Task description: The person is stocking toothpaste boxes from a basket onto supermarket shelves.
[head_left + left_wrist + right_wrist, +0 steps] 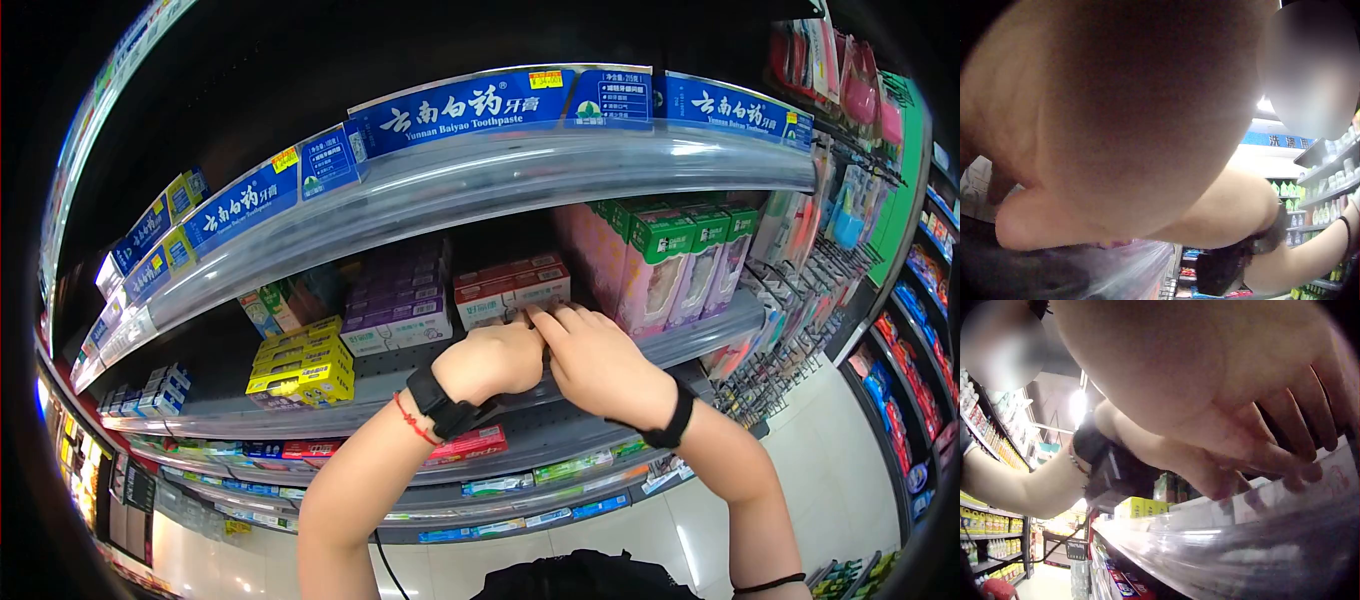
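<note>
Red and white toothpaste boxes (510,288) stand in a row on the middle shelf (560,405). My left hand (495,358) is curled at the lower front of one box, its fingertips hidden behind the knuckles. My right hand (592,355) lies beside it, with straight fingers (548,322) touching the same box front. In the right wrist view the right fingers (1288,434) rest on the box face (1319,490) above the clear shelf rail (1241,550), and the left hand (1210,472) meets them. The left wrist view shows only blurred skin (1135,112) up close.
Purple boxes (395,310) and yellow boxes (300,365) stand to the left, green and pink cartons (680,260) to the right. Blue price strips (460,105) run along the shelf above. Toothbrush packs hang on pegs (800,260) at right. Lower shelves hold a red box (470,442).
</note>
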